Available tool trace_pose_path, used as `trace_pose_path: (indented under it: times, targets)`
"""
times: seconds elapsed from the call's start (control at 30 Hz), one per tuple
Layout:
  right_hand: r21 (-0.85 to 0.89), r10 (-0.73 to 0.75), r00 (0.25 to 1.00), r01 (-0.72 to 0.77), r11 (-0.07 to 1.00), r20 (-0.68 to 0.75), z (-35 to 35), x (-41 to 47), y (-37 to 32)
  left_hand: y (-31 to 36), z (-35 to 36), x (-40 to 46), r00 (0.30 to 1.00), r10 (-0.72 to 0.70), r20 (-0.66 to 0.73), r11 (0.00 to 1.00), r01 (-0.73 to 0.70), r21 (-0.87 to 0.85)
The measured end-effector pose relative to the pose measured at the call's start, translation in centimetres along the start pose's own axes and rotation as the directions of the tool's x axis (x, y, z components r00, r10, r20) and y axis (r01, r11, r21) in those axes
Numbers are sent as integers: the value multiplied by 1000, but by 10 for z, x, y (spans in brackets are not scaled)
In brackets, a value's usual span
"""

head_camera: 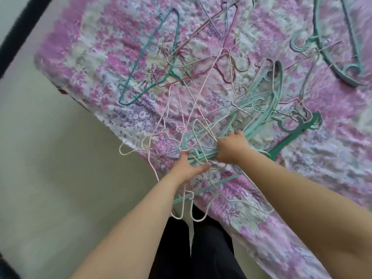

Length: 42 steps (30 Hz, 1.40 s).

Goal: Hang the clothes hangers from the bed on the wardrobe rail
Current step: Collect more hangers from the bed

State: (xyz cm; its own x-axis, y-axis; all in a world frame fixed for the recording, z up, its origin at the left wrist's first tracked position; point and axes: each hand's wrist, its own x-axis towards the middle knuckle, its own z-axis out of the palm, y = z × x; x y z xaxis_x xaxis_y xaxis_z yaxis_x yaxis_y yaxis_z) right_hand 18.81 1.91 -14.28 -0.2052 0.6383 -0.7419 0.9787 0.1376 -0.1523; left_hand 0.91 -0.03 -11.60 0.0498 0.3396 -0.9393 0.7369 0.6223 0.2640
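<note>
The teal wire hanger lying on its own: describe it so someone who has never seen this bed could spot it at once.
Start at the bed with its pink and purple floral cover and look to the corner farthest from the person's hands, near the pale floor. There the teal wire hanger lies flat, a long thin triangle. Unlike the pale wire and chunky mint plastic hangers tangled nearer the hands, it is dark teal, thin and mostly clear of the pile.

Bedroom corner, seen from above.
I see a pale floor (pixel 60 158) beside a bed (pixel 302 178) under a pink floral sheet.
</note>
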Motion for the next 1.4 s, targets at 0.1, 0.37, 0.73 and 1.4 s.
trace_pose_path:
  times: [0.1, 0.37, 0.73, 1.4]
  targets:
    - [-8, -44, 998, 44, 999, -51, -41, -20, -5, 3, -4, -26, 993, 49, -104, 987, -32, 159]
    - [136, -72, 988, 54, 989, 134, -122, -69, -23, 19, -18, -105, 915, 258, -309, 931, -151, 332]
    - [496, -166, 942, -1, 868, 292, -175, -132, -46, 14, -59, -160, 895, 309, -322, 944, -249, 215]
    - [197, -128, 908, 52, 979, 398, -250, -214, -101, 19, -77, -219, 920, 261, 291, 939, -171, -298]
